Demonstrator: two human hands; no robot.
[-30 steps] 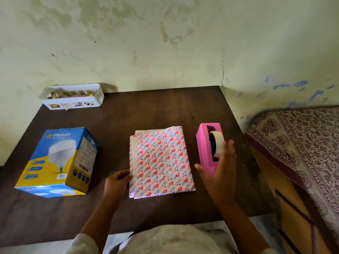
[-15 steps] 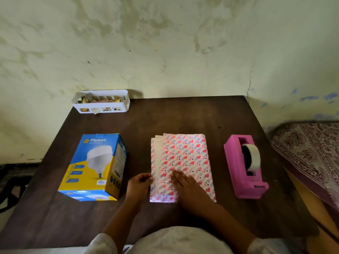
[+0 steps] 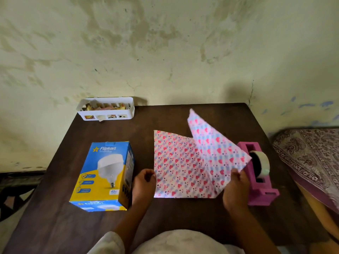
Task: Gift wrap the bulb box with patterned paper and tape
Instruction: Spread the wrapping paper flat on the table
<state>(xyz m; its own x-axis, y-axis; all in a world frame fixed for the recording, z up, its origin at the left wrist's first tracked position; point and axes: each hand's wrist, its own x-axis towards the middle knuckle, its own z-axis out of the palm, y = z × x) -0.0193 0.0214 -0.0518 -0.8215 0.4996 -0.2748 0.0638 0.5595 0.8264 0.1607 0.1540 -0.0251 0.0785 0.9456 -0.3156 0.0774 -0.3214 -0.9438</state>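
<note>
While both hands' grip pinches heart-print paper (image 3: 176,165), L hand (image 3: 144,182), R hand (image 3: 235,187), Flipkart box (image 3: 104,173) (40W).

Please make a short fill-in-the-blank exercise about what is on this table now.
1. The tape dispenser is coloured ____.
2. The bulb box lies to the ____ of the patterned paper.
3. The right hand lifts one flap of the ____.
4. The white basket stands against the ____.

Missing words: pink; left; paper; wall

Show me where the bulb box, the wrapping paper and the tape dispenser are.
bulb box (image 3: 102,173): head view, on its blue and yellow top face.
wrapping paper (image 3: 176,165): head view, on the flat part.
tape dispenser (image 3: 262,191): head view, on its pink body.
</note>
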